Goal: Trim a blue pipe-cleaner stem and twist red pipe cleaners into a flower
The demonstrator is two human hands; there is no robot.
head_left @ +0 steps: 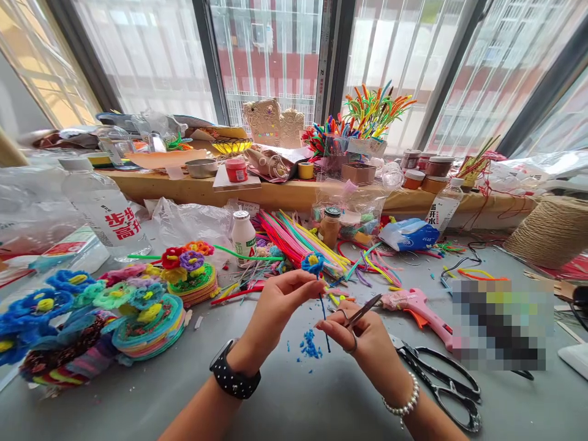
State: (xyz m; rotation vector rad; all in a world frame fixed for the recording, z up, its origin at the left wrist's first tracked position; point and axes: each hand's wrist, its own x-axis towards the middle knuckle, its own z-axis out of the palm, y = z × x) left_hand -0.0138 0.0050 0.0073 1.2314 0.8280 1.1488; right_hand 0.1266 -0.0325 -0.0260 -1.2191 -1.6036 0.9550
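Note:
My left hand pinches a blue pipe-cleaner flower with a yellow centre, just below its bloom. The flower's thin dark blue stem hangs downward. My right hand is closed round small scissors, whose blades point up and to the right. Its thumb and fingertips also touch the lower stem. On the grey table beneath lie loose blue fuzz clippings. Finished fuzzy flowers sit at left on a round, striped, multicoloured base.
Large black-handled scissors and a pink glue gun lie to the right. Coloured pipe cleaners spread behind my hands, near a white bottle and a brown jar. A twine spool stands far right. One item at right is pixelated.

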